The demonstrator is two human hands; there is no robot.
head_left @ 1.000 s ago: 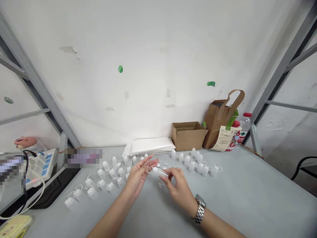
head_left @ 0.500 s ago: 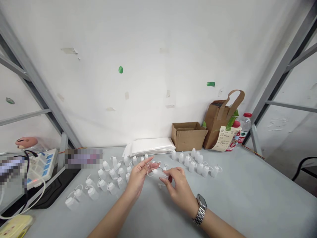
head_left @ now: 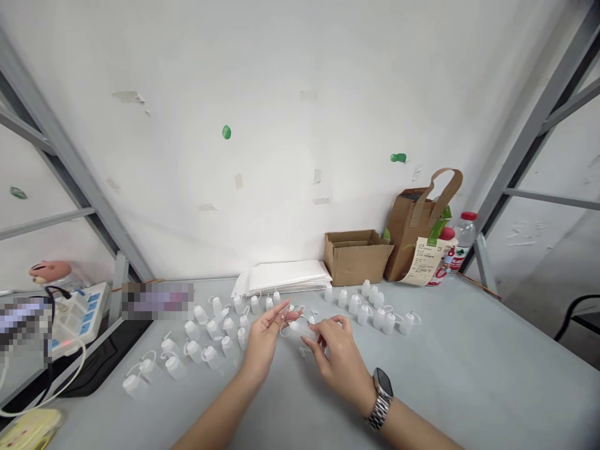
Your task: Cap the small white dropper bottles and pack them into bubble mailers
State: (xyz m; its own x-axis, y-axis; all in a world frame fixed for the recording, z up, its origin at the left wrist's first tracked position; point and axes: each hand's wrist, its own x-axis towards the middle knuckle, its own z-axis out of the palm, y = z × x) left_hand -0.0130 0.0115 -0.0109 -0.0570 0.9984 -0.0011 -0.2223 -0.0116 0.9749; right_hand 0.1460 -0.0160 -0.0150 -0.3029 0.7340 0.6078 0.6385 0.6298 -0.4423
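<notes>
The small translucent dropper bottle (head_left: 304, 330) was held over the middle of the worktop (head_left: 290, 412), tilted over, with its nozzle end to the left and its base to the right. The right hand (head_left: 341, 350) had a narrow grip, thumb and fingertips pinched on the bottle near its base. The left hand (head_left: 264, 334) was at the nozzle end, fingers partly spread; whether they had hold of any part could not be told. Its thin wall looked likely to dent, so a light, steady pinch low on the body seemed best, with the left fingertips working gently around the nozzle and clear of the looped strap (head_left: 283, 334). Similar bottles crowded near the left hand, such as the row-end bottle (head_left: 135, 385), so small wrist movements seemed safer than wide ones. Farther off were white mailers (head_left: 288, 275) and, to their right, a cardboard box (head_left: 360, 267).
</notes>
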